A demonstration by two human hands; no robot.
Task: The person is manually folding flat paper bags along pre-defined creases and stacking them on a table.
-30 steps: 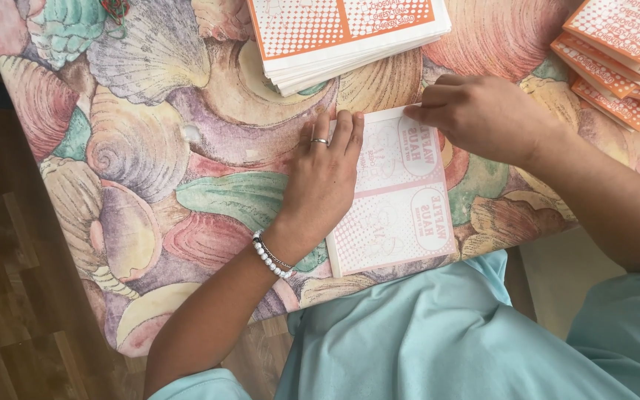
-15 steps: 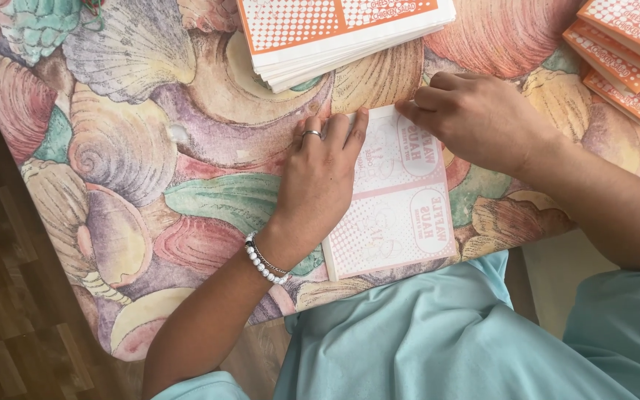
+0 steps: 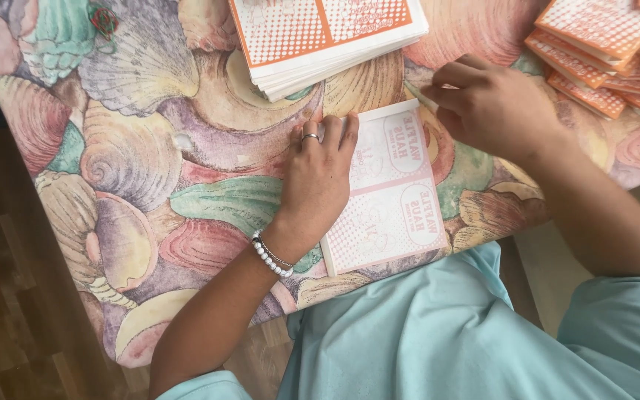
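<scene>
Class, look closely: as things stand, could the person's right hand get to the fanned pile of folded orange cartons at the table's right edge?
Probably yes. The right hand rests at the flat sheet's top corner, and only bare tablecloth lies between it and the orange cartons close by.

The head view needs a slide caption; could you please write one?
Left hand flat on a pale printed sheet, right hand at its top edge, on a seashell-patterned tablecloth.

Soft, even daylight fills the head view, bright on the shell-patterned tablecloth [image 3: 135, 170] and brightest toward the upper right, while the wooden floor [image 3: 9, 296] at the left edge sits dim. Shadows are faint: a thin one lies under the left hand [image 3: 318, 178] and another under the right hand [image 3: 487, 111]. Focus is fairly sharp mid-frame, without glare, and slightly soft at the corners.
</scene>
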